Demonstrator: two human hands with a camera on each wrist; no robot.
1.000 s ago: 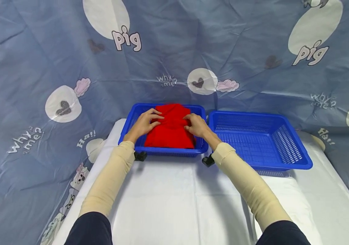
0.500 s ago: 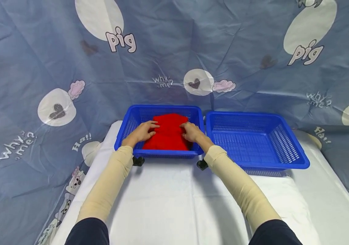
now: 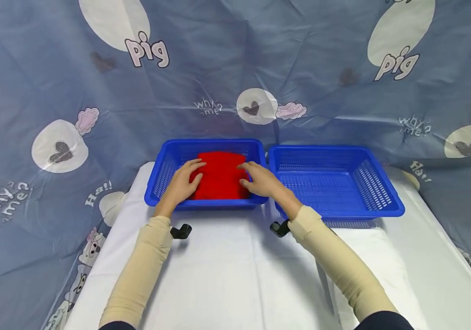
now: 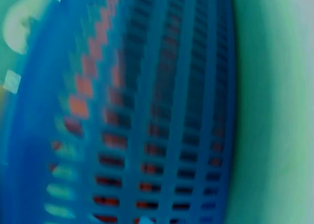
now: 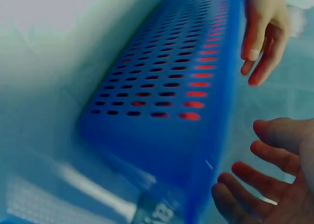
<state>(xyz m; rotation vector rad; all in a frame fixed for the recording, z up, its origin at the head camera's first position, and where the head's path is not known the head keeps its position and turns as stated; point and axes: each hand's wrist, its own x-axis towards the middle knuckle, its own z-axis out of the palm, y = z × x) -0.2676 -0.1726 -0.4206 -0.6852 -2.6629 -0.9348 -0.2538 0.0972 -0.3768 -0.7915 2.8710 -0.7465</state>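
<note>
Red folded cloth (image 3: 220, 176) lies inside the left blue plastic basket (image 3: 206, 204); what kind of garment or cloth it is cannot be made out. My left hand (image 3: 182, 182) is over the cloth's left side, fingers extended and thumb apart. On the other side, my right hand (image 3: 262, 180) hovers over the basket's right rim, its fingers loosely bent towards the cloth. In the right wrist view both hands hold nothing and stand clear of the basket wall (image 5: 147, 130). The left wrist view has only the slotted basket wall (image 4: 135, 135), with red showing through.
A second blue basket (image 3: 326, 188) stands close on the right, with nothing in it. Both baskets are on a white-covered table (image 3: 214, 275). Behind hangs a blue printed sheet (image 3: 218, 59). White folded fabric (image 3: 377, 261) lies under the right forearm.
The hands have drawn away from the red cloth, up and outwards. The cloth lies lower in the basket than a second ago. The head view has shifted slightly.
</note>
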